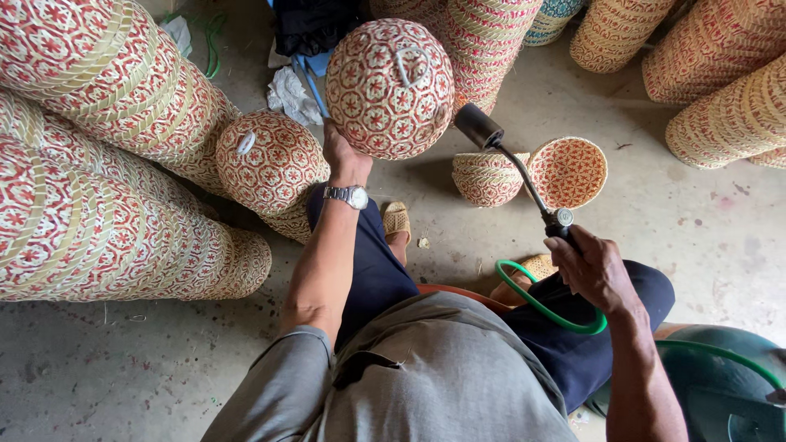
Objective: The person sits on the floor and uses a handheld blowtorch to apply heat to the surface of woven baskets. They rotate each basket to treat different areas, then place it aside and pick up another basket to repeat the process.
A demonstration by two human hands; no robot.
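Observation:
My left hand (344,160) holds up a round woven basket lid (389,88) with a red and cream pattern, gripping its lower edge. A silver watch sits on that wrist. My right hand (594,266) grips the handle of a gas torch (512,168), whose black nozzle points at the lid's right side. A green hose (540,304) loops from the torch over my lap. I sit with dark trousers and a grey shirt.
Stacks of patterned woven baskets (98,164) lie on their sides at left and along the top right. Another domed lid (270,160) rests by my left knee. Two small baskets (528,173) sit on the concrete floor ahead. A dark green gas cylinder (720,385) stands at lower right.

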